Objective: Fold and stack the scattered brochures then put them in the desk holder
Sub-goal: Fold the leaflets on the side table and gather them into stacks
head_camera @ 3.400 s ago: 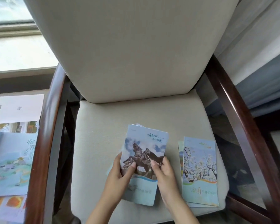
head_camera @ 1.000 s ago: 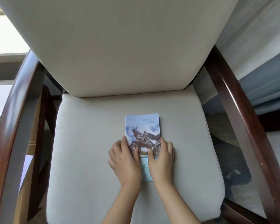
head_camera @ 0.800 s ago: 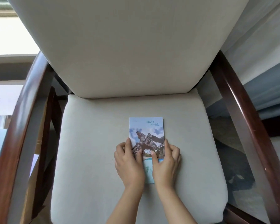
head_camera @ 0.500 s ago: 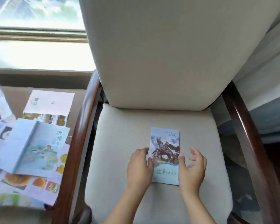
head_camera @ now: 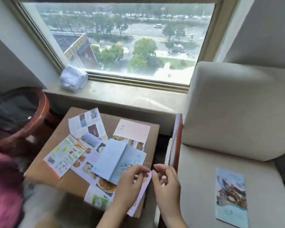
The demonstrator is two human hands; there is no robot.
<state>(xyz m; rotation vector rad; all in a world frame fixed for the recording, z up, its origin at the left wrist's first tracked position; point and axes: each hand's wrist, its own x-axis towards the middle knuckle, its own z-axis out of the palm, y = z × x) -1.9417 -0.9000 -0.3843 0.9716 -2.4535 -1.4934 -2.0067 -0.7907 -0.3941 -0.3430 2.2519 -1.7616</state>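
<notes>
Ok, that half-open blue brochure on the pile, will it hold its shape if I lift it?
Probably floppy: the blue brochure is thin paper, one panel tenting up at a crease. Likely light, and it may slide on the food leaflet beneath, which itself bends where the left hand seems to pinch its edge.

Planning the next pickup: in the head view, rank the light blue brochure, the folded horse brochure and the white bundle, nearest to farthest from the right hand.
1. Light blue brochure, on the box, just left of the right hand.
2. Folded horse brochure, on the chair seat, to its right.
3. White bundle, on the window sill, far back left.
</notes>
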